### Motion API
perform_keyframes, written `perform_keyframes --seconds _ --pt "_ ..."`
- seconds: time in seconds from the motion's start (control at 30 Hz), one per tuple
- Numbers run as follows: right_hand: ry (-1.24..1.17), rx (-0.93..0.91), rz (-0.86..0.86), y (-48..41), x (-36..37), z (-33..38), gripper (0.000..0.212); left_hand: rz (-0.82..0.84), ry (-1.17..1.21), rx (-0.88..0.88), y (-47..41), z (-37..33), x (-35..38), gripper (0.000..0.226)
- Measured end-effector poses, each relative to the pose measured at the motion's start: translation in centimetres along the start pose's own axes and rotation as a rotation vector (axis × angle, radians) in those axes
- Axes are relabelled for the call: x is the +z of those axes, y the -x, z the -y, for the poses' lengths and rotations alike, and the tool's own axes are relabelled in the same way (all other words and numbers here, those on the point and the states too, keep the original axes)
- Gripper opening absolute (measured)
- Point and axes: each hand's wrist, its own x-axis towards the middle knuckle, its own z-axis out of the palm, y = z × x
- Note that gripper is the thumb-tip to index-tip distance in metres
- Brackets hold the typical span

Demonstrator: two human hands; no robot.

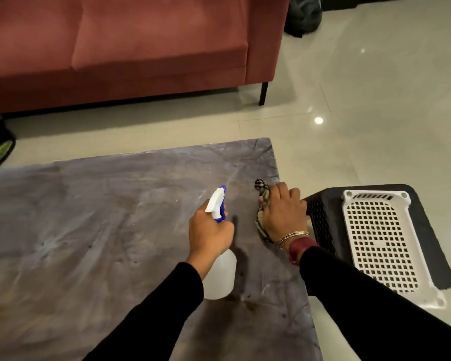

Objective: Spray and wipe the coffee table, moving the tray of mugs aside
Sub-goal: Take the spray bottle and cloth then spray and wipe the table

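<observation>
The coffee table (89,230) has a grey-brown marbled top that fills the lower left. My left hand (208,233) grips the neck of a translucent spray bottle (220,272) with a white and blue nozzle, held above the table's right half and pointing away from me. My right hand (281,212) presses a crumpled patterned cloth (263,196) onto the table near its right edge, fingers curled over it. No tray of mugs is in view.
A red sofa (141,48) stands beyond the table across a strip of tiled floor (375,100). A black stool (323,220) sits right of the table with a white perforated basket (383,243) on it. A dark bag (303,15) lies at the far right.
</observation>
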Motion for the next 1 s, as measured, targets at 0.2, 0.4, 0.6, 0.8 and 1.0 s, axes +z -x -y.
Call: perform_keyframes --seconds 0.2,0.4,0.6,0.8,1.0 --pt "0.042 0.166 -0.007 -0.3 1.8 1.6 0.03 0.074 -0.137 0.018 -1.3 0.2 -1.3 0.018" --pt "0.057 0.105 0.05 -2.7 3.8 2.3 0.035 0.081 -0.097 0.011 -0.3 2.6 -3.0 0.022" --pt "-0.187 0.284 0.049 -12.8 5.1 4.6 0.065 0.068 0.002 0.069 0.0 4.9 -3.8 0.032" --pt "-0.034 -0.11 0.17 -14.4 7.4 13.0 0.076 0.038 0.013 0.046 -0.1 7.1 -4.6 0.019" --pt "-0.004 -0.357 0.181 -5.9 7.1 6.4 0.063 0.014 0.015 0.004 -0.5 6.5 -6.8 0.021"
